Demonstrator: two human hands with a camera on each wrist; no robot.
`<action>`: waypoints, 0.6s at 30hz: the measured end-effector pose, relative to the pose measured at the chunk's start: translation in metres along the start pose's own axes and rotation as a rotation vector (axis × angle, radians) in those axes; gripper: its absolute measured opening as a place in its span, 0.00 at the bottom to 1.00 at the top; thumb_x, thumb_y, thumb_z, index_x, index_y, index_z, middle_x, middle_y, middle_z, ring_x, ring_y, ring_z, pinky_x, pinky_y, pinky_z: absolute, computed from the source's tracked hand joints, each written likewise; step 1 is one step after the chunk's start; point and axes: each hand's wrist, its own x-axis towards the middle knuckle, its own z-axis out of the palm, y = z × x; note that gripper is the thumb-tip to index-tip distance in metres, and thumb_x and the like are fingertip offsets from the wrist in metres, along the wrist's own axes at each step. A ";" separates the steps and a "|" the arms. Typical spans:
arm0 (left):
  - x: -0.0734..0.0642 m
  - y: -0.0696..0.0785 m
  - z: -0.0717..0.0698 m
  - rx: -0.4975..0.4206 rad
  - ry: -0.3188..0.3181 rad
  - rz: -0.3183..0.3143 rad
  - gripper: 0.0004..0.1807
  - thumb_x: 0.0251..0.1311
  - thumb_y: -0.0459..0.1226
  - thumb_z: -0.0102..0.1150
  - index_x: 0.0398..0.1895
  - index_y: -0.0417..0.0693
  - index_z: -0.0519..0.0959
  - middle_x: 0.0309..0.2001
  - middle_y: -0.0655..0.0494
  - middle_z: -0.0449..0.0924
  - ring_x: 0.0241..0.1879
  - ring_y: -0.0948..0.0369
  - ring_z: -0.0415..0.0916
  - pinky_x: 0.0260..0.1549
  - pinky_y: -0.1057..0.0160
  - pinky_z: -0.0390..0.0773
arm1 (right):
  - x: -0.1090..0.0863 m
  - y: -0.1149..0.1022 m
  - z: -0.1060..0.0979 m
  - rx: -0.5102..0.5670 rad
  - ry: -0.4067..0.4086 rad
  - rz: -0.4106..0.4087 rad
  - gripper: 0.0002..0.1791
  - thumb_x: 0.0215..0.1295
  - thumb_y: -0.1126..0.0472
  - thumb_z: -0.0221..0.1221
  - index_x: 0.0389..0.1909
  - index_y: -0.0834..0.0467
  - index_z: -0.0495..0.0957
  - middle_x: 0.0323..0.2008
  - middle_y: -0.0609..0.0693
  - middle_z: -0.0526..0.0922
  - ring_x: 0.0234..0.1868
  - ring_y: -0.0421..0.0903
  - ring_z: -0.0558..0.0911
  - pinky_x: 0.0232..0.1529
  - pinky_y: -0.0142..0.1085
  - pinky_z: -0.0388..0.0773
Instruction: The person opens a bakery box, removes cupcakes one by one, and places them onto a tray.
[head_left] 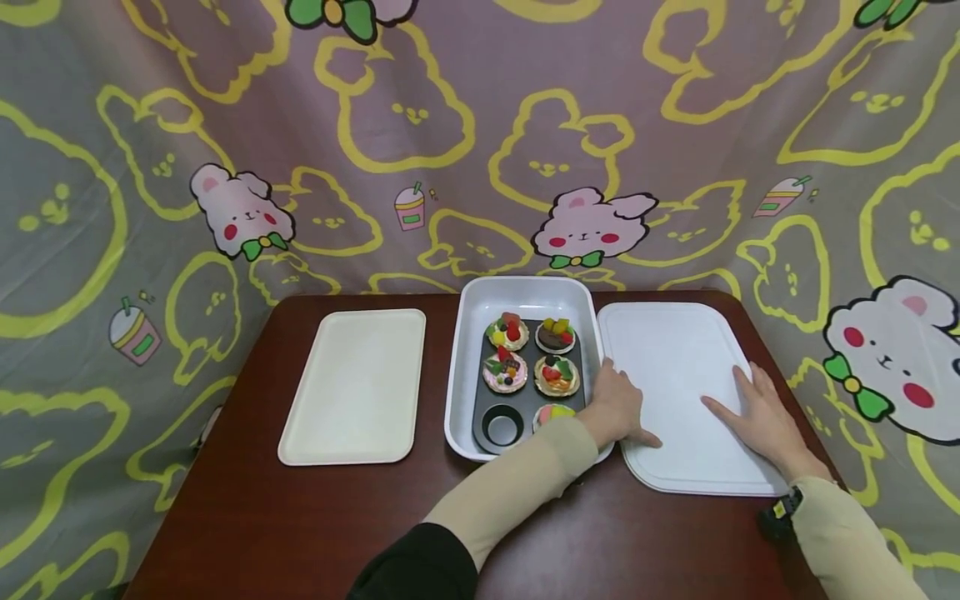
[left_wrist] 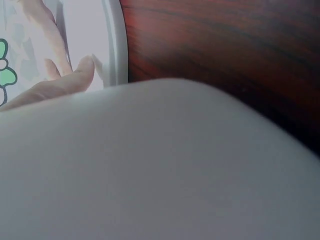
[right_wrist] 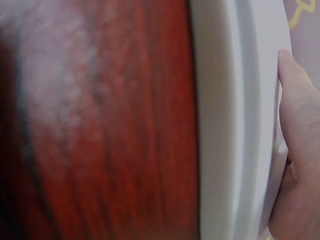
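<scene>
A white lid [head_left: 675, 375] with rounded corners lies on the right of the table, against the side of a white deep container [head_left: 462, 367]. At the lid's left edge, beside the container, my left hand [head_left: 617, 408] holds it with the thumb [left_wrist: 82, 72] out over the top. My right hand [head_left: 765, 425] grips the opposite edge, its thumb pointing inward across the lid. Inside the container sits a dark grey muffin tin [head_left: 531, 375] with several fruit tarts [head_left: 557, 377] and one empty cup [head_left: 502, 427] at the front left. My left sleeve partly hides the front right tart.
A cream rectangular tray [head_left: 356, 387] lies on the left of the dark brown table [head_left: 240, 500]. A patterned cloth [head_left: 450, 125] hangs behind the table and at its sides. My left forearm [head_left: 517, 475] crosses in front of the container.
</scene>
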 end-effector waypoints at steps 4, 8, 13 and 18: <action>0.003 -0.002 0.003 -0.037 0.042 0.010 0.49 0.60 0.86 0.44 0.73 0.74 0.80 0.74 0.68 0.80 0.76 0.67 0.73 0.81 0.57 0.57 | -0.001 -0.002 0.001 0.003 0.007 -0.008 0.60 0.79 0.31 0.57 0.87 0.69 0.41 0.85 0.79 0.35 0.87 0.78 0.36 0.75 0.83 0.48; 0.002 -0.009 0.001 -0.112 0.114 -0.009 0.49 0.65 0.83 0.42 0.73 0.65 0.81 0.73 0.62 0.81 0.77 0.62 0.72 0.80 0.58 0.59 | 0.001 -0.005 0.003 0.000 0.026 -0.024 0.61 0.79 0.31 0.56 0.87 0.70 0.40 0.86 0.79 0.35 0.88 0.76 0.34 0.79 0.81 0.43; -0.005 -0.024 -0.005 -0.225 0.185 -0.037 0.54 0.69 0.81 0.40 0.85 0.56 0.67 0.86 0.55 0.63 0.89 0.58 0.54 0.88 0.58 0.53 | 0.000 -0.015 0.004 -0.008 0.059 -0.060 0.63 0.77 0.32 0.58 0.87 0.72 0.39 0.86 0.78 0.35 0.88 0.75 0.34 0.82 0.78 0.38; -0.020 -0.036 -0.007 -0.339 0.185 -0.014 0.51 0.71 0.78 0.45 0.87 0.60 0.64 0.88 0.57 0.59 0.90 0.59 0.50 0.89 0.57 0.52 | -0.006 -0.035 0.003 0.019 0.056 -0.084 0.64 0.77 0.33 0.61 0.87 0.72 0.37 0.87 0.76 0.35 0.89 0.73 0.35 0.83 0.77 0.39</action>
